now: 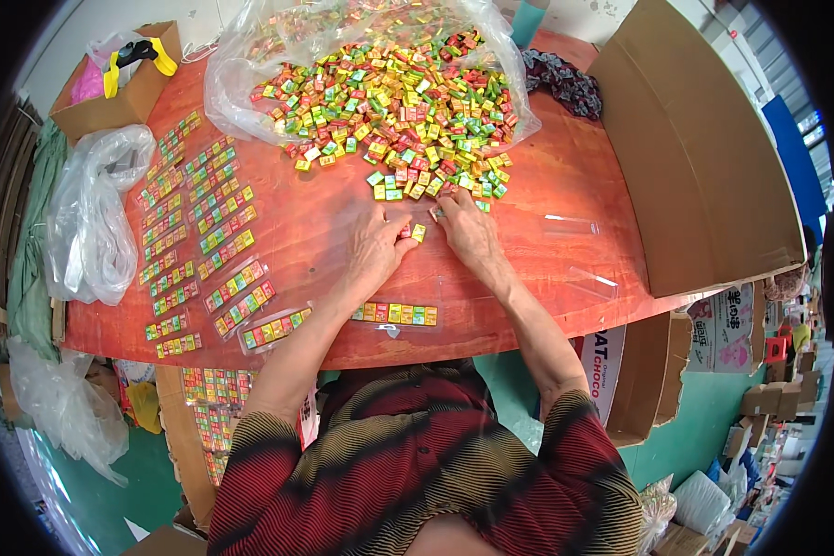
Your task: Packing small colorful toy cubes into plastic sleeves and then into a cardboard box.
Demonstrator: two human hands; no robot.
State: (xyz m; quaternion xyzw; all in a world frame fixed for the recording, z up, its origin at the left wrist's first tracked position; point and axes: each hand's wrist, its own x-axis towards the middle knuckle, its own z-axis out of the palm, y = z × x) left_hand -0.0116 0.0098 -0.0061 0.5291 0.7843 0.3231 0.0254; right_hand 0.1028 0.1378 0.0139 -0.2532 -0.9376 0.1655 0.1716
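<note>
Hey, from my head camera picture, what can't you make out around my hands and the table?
All in the head view:
What the right hand grips, if anything: mostly hidden by its own fingers.
Lower layers of the pile of small boxes: covered by those on top.
Fine print on the boxes: too small.
Rest of the carton below: cut off by the red tabletop.

The shirt was finely striped in red, black and yellow. Its sleeves were short. The button was dark.
</note>
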